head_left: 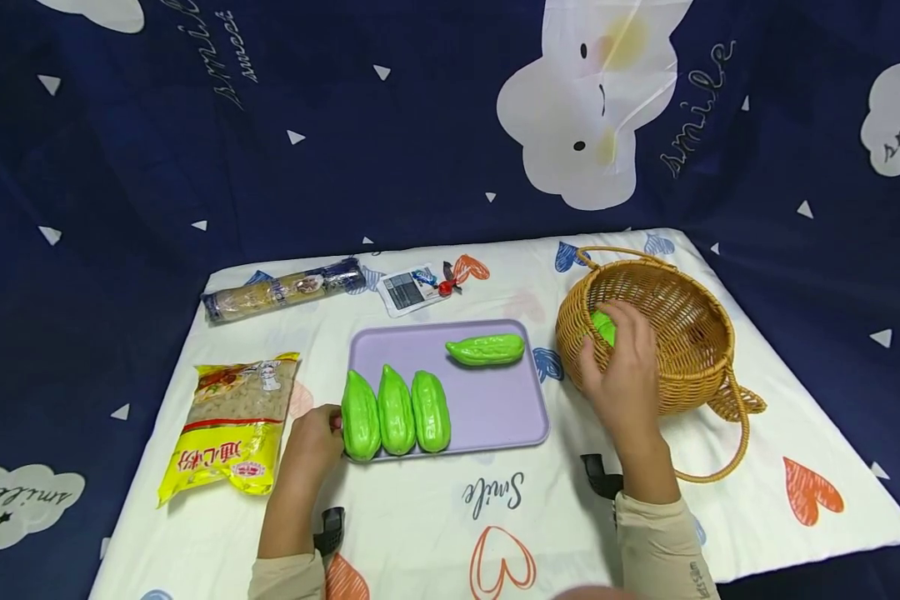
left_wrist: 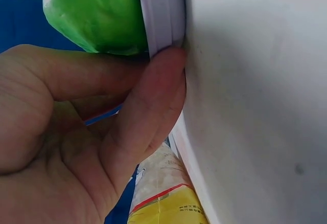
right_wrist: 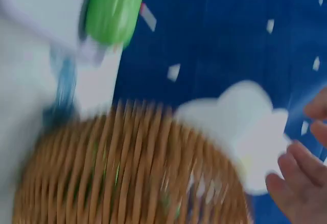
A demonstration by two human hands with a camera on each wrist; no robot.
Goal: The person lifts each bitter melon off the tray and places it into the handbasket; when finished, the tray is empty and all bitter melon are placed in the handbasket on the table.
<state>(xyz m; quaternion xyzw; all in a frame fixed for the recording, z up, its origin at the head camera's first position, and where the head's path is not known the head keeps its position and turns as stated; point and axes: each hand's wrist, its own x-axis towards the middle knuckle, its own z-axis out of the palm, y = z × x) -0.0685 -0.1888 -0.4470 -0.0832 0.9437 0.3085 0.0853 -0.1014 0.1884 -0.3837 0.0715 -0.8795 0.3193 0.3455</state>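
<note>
Yellow bag (head_left: 228,425): it lies at the table's left edge, just left of your left hand. Large Chinese characters run along its lower band; too small for you to read with certainty.
Long packet (head_left: 285,289): it lies near the far left corner of the table; its print is too small to read.
Left hand (head_left: 311,442): your fingers (left_wrist: 153,101) press against the near left rim of the purple tray (head_left: 495,400), steadying it. They look loosely curled, gripping nothing.
Three gourds (head_left: 396,411): green, side by side, they stand in a row along the tray's near left edge, each touching the next.
Fourth gourd (head_left: 486,349): it lies crosswise near the tray's far right edge, apart from the row.
Small card packet (head_left: 412,289): just beyond the tray's far edge, with a dark label you cannot read.
Tablecloth (head_left: 495,492): "Smile" is written near the near edge, among printed hearts.
Right hand (head_left: 624,375): it reaches into the wicker basket (head_left: 682,333), at the table's right edge, over a fifth green gourd (head_left: 603,325). Your fingers curve onto it, but you cannot tell whether they have closed round it.
Step in hand: you seem to be fetching the next gourd from the basket.
Next move: it likely calls for a firm hold, a lift clear of the basket rim, then a carry left to the tray.
Backdrop (head_left: 420,125): "smile" beside the white clouds.
</note>
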